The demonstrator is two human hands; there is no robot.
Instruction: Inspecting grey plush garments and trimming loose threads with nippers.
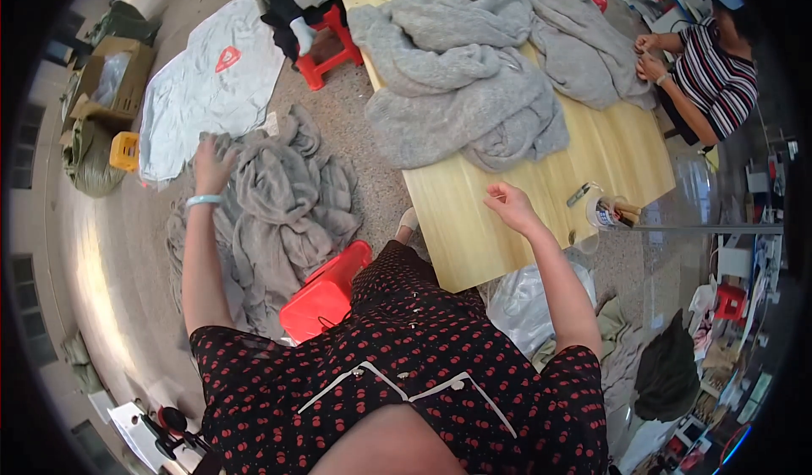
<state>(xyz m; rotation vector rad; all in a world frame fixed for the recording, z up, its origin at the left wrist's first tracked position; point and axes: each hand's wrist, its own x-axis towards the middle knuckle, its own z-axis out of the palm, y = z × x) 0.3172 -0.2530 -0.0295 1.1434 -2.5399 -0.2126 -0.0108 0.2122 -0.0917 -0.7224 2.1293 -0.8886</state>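
Head view: knitwear (279, 183) against left hand (213, 164), grip unclear; right hand (513, 208) loosely curled, empty.

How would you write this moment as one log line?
left hand: at grey knitwear heap on floor | right hand: over wooden table, fingers curled | on table: grey knitted garments

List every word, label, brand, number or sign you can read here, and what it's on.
No words or numbers are clear enough to quote.
Large white plastic sheet: a red emblem; any lettering is too small to read.
Clear round jar on the pale wooden table: a printed label, too small to read.
Yellow box-shaped container: dark marks, too blurred to read.
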